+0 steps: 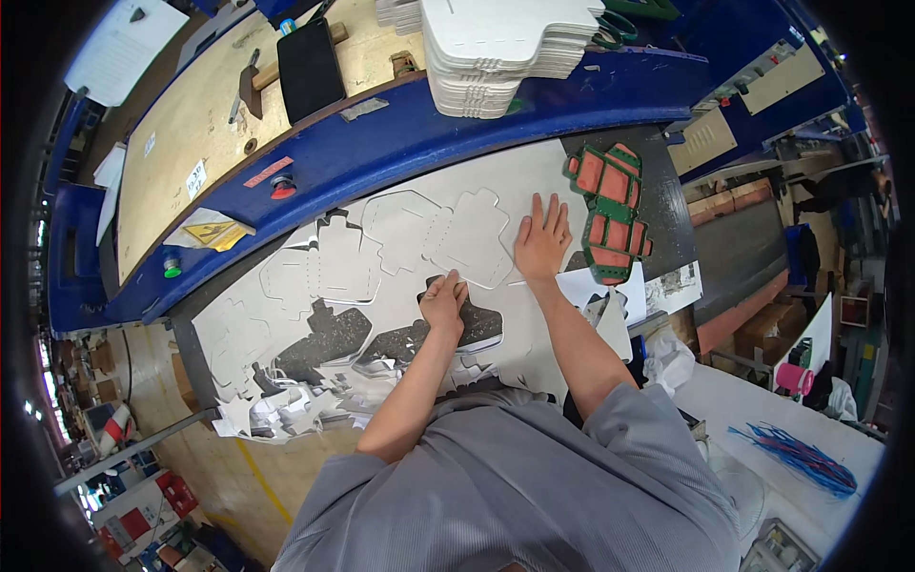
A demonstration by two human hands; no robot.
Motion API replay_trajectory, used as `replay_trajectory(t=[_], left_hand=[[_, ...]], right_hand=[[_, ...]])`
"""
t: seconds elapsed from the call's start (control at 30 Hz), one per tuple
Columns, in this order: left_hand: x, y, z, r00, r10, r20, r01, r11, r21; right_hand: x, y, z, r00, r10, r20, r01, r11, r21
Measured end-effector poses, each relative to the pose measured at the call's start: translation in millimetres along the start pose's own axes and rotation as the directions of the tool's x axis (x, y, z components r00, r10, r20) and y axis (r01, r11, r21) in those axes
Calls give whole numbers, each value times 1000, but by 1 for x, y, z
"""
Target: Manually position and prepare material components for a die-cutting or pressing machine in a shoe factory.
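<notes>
A large pale cardboard sheet (419,214) lies on the dark cutting board (679,200), with several die-cut outlines pressed into it. My right hand (541,240) rests flat on the sheet, fingers stretched and a little apart. Beside it, on the right, is a cutting die (610,214) with a green frame and pink-red foam pads. My left hand (442,305) is closed, its fingertips bunched at the sheet by the lower edge of a cut outline and a cut-out hole. What those fingers pinch, if anything, is hidden. Dark cut-out openings (334,336) show left of it.
A blue press beam (381,124) crosses above the sheet, bearing a stack of white cut pieces (481,67), a black tablet-like device (310,69), a hammer (252,91) and a red button (283,187). Torn scraps (295,408) lie along the near edge. Blue cords (801,458) lie at right.
</notes>
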State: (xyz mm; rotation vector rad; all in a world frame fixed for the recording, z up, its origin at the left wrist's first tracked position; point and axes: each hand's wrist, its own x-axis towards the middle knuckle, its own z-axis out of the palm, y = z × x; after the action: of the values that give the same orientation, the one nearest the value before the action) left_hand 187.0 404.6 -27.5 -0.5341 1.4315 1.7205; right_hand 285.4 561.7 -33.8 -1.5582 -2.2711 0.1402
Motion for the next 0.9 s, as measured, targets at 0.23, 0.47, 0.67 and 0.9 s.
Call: replay_trajectory(t=[0.23, 0.47, 0.67, 0.9], left_hand=[[-6, 5, -5, 997, -2, 83, -3, 998, 63], [-46, 39, -13, 977, -39, 211, -54, 907, 418], [-15, 97, -52, 534, 639, 554, -565, -217, 796], [-3, 114, -72, 859, 445, 256, -281, -9, 960]], right_hand=[[1, 5, -4, 999, 37, -24, -36, 999, 41], [-1, 11, 2, 997, 20, -71, -12, 994, 107], [-3, -25, -14, 991, -37, 127, -5, 949, 315], [-8, -106, -9, 818, -554, 159, 463, 796, 391]])
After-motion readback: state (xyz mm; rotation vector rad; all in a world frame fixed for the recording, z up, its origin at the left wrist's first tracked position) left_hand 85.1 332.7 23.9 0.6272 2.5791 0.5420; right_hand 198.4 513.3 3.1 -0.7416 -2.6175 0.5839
